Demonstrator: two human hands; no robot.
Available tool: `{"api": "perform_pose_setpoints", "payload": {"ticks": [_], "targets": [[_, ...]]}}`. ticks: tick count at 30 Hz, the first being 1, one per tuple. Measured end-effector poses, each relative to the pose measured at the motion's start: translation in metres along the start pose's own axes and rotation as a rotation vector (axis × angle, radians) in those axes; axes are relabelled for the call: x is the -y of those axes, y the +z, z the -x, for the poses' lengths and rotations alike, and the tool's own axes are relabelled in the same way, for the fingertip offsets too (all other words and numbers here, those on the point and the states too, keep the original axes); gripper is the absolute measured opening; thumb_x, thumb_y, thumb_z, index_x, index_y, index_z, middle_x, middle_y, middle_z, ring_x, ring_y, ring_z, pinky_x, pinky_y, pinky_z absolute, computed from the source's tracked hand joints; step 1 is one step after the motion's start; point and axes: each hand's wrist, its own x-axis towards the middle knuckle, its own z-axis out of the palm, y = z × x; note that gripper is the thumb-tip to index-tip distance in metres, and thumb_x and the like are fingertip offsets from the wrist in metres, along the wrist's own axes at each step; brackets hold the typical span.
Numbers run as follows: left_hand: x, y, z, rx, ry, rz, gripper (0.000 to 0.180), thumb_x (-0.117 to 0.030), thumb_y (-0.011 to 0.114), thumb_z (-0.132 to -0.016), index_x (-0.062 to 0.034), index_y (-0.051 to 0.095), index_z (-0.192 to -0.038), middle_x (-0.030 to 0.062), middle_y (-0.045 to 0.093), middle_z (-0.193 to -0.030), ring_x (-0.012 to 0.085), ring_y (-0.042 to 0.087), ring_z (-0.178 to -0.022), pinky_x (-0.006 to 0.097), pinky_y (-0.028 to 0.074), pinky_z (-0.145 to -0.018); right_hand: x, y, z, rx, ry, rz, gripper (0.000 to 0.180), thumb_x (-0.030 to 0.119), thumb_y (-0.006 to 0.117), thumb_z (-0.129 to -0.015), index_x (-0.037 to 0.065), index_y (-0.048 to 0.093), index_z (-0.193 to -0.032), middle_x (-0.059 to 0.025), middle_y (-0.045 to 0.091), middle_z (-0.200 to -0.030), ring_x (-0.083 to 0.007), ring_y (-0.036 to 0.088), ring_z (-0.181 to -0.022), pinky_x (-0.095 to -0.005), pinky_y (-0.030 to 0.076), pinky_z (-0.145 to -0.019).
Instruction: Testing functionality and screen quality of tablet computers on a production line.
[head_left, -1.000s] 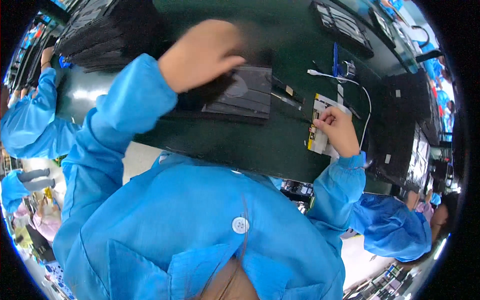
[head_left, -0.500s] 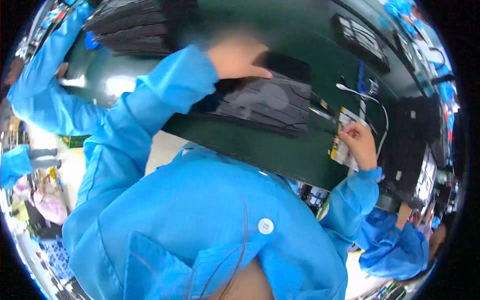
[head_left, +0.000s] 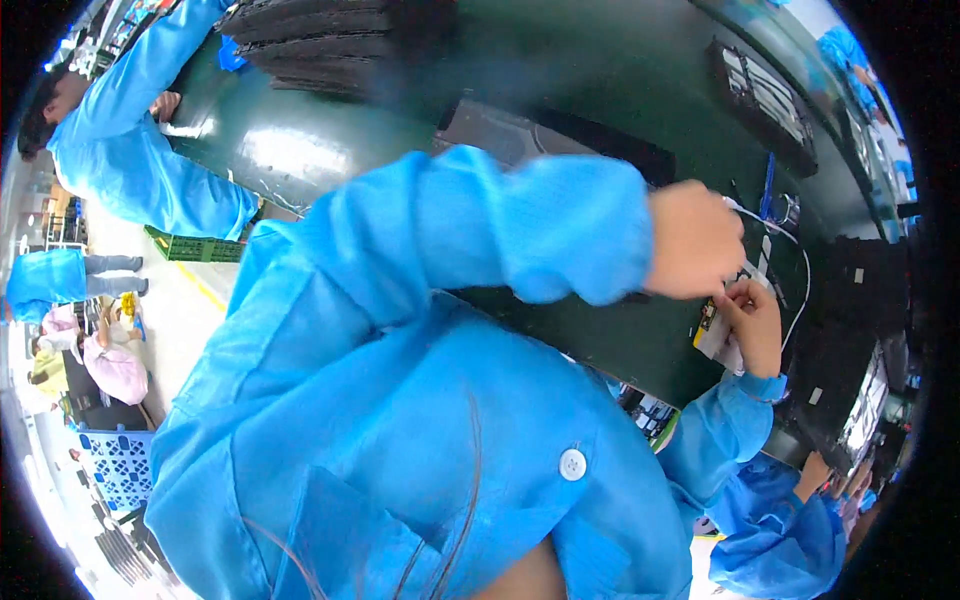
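Head view of a dark green table (head_left: 320, 150) with the wearer's two blue sleeves reaching across it. Left hand (head_left: 695, 240) is blurred, its back toward the camera and its fingers curled under; whether it grips anything cannot be told. It hovers over the table's right part, just above and beside the right hand (head_left: 750, 325). Right hand rests at the table's near edge with fingers bent onto a small card (head_left: 712, 332), white with a yellow and dark strip, and presses or pinches it; the grip itself is partly hidden. Card lies at the near edge, toward the right end of the table, partly under the right hand. White cable (head_left: 800, 270) curves from behind the left hand along the right side of the card and hand. Blue pen-like object (head_left: 768, 188) lies just beyond the two hands, near the cable's upper end. Dark flat tray (head_left: 560, 140) lies at mid-table, mostly covered by the left sleeve. Stack of black trays (head_left: 320, 40) stands at the far left part of the table. Another person's sleeve (head_left: 140, 150), also blue, reaches to the left end of the table. Second co-worker's sleeve (head_left: 780, 540) shows below the right end.
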Motion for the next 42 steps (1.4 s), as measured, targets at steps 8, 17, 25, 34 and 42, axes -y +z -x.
{"api": "perform_pose_setpoints", "payload": {"ticks": [8, 17, 25, 34, 42], "targets": [[-0.025, 0.074, -0.021, -0.057, -0.033, -0.099, 0.007, -0.019, 0.058, -0.063, -0.0133, 0.063, -0.061, 0.0028, 0.059, -0.065, 0.0193, 0.057, -0.066, 0.033, 0.037, -0.062, -0.03, 0.004, -0.002, -0.068, -0.11, -0.114, 0.01, 0.006, 0.061, -0.073, 0.0, 0.058, -0.08, 0.0006, 0.053, -0.063, -0.0062, 0.045, -0.056, -0.0205, 0.036, -0.051], [-0.024, 0.078, -0.019, -0.121, -0.095, -0.062, 0.01, -0.021, 0.057, -0.065, -0.0135, 0.062, -0.059, 0.0041, 0.059, -0.066, 0.0207, 0.056, -0.069, 0.034, 0.038, -0.064, -0.014, -0.005, 0.003, -0.011, 0.017, -0.267, 0.009, 0.013, 0.06, -0.08, 0.004, 0.057, -0.08, 0.0039, 0.051, -0.061, -0.0019, 0.042, -0.049, -0.0172, 0.03, -0.042], [-0.021, 0.077, -0.019, -0.173, -0.081, -0.072, 0.011, -0.02, 0.056, -0.066, -0.0123, 0.061, -0.06, 0.0037, 0.058, -0.066, 0.0203, 0.056, -0.069, 0.033, 0.038, -0.064, -0.021, -0.001, 0.001, -0.041, 0.016, -0.295, 0.01, 0.016, 0.06, -0.081, 0.006, 0.056, -0.08, 0.0043, 0.052, -0.061, -0.0012, 0.041, -0.046, -0.0163, 0.03, -0.039], [-0.02, 0.078, -0.02, -0.14, -0.08, -0.04, 0.011, -0.02, 0.056, -0.065, -0.0131, 0.062, -0.061, 0.0046, 0.059, -0.068, 0.021, 0.057, -0.071, 0.034, 0.039, -0.064, -0.021, 0.001, 0.0, -0.017, -0.018, -0.246, 0.009, 0.006, 0.064, -0.075, 0.005, 0.056, -0.078, 0.0049, 0.047, -0.059, -0.0016, 0.038, -0.047, -0.0168, 0.027, -0.041], [-0.022, 0.077, -0.02, -0.102, -0.074, -0.043, 0.011, -0.021, 0.056, -0.065, -0.0132, 0.062, -0.061, 0.0047, 0.059, -0.068, 0.021, 0.056, -0.071, 0.034, 0.039, -0.064, -0.017, 0.002, 0.004, -0.05, -0.052, -0.186, 0.009, 0.002, 0.064, -0.073, 0.003, 0.055, -0.075, 0.0046, 0.045, -0.058, -0.0021, 0.037, -0.051, -0.0177, 0.028, -0.045]]}}
